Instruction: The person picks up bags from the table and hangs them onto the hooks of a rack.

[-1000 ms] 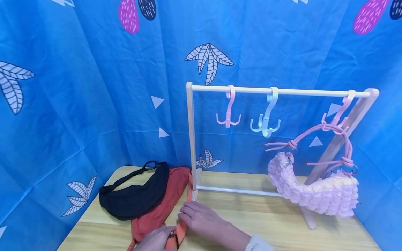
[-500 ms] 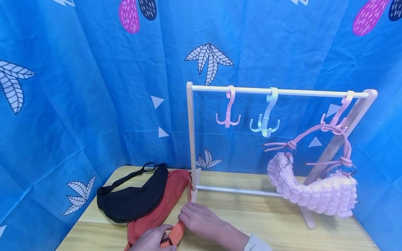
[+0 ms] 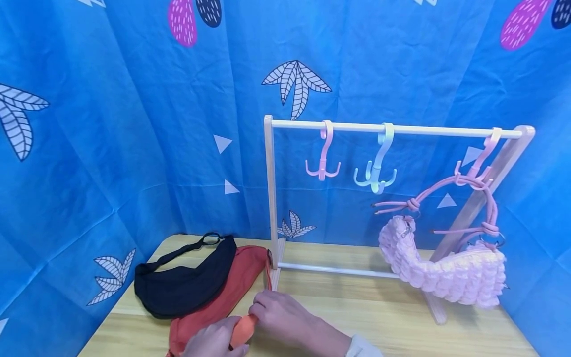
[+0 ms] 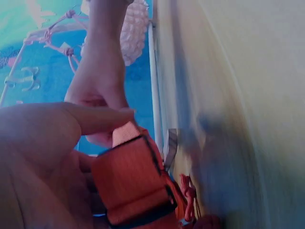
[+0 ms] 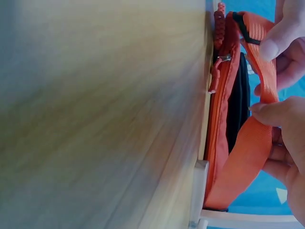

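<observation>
A red-orange waist bag (image 3: 214,307) lies on the table at the left, partly under a black waist bag (image 3: 187,285). My left hand (image 3: 214,339) pinches the red bag's orange strap (image 3: 243,331) close to its dark slider buckle (image 4: 143,217), thumb on top. A short way along the same strap, my right hand (image 3: 281,317) pinches the webbing between thumb and fingers, as the right wrist view shows. From there the strap runs in a loop back to the bag. A braided zipper pull (image 5: 219,28) hangs at the bag's side.
Behind the hands stands a rack (image 3: 270,193) with a white bar. It carries a pink hook (image 3: 323,158), a mint hook (image 3: 376,171) and a second pink hook (image 3: 477,166), from which a puffy pink bag (image 3: 455,282) hangs. A blue patterned curtain (image 3: 192,124) surrounds the wooden table (image 3: 339,307).
The red bag has slid left and toward me, and the black bag has shifted slightly left with it. Both hands keep hold of the strap, the left moving slightly nearer me.
</observation>
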### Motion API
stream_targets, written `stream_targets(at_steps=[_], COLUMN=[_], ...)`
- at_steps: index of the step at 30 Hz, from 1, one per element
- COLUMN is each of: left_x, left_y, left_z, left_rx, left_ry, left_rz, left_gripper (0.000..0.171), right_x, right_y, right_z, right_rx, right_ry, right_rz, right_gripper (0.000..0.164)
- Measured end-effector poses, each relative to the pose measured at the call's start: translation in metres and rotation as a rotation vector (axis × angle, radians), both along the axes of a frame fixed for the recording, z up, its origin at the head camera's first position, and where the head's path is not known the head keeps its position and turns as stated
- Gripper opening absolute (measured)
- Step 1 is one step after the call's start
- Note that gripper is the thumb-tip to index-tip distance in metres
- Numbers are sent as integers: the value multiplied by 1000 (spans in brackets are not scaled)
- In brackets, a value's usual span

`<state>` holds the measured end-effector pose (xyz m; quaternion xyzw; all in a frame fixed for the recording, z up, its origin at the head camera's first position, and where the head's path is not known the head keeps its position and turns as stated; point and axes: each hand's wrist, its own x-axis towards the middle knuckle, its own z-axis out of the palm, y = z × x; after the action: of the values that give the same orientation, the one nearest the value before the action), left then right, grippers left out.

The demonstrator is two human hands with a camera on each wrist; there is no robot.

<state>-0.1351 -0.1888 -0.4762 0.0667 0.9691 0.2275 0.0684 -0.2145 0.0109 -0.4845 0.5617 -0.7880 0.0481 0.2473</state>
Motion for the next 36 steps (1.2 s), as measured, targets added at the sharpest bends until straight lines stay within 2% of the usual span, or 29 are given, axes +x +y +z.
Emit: stream_targets(at_steps=[3, 8, 12, 20, 27, 30, 36], left_x=[6, 9, 9, 13, 17, 18, 15], left_y=[10, 16, 15, 8, -1, -5, -16], left_z=[10, 13, 15, 23, 28, 31, 40], left_rx=[-104, -197, -187, -106, -132, -125, -125], left_ry=[46, 124, 167, 299, 439, 442, 391], left_rz=[63, 101, 97, 40, 14, 3, -22], left_gripper=[33, 39, 44, 37, 27, 25, 20], right_x=[2, 5, 7, 6, 1, 0, -3], right_y=[0, -1, -1, 3, 9, 11, 17], right_z=[3, 6, 8, 5, 6, 7, 10], right_rx=[-27, -70, -102, -150, -201, -199, -210], right_ry=[-11, -20, 19, 67, 60, 59, 89], right_rz=[-7, -27, -53, -69, -71, -64, -46], right_gripper=[10, 13, 11, 15, 20, 21, 27])
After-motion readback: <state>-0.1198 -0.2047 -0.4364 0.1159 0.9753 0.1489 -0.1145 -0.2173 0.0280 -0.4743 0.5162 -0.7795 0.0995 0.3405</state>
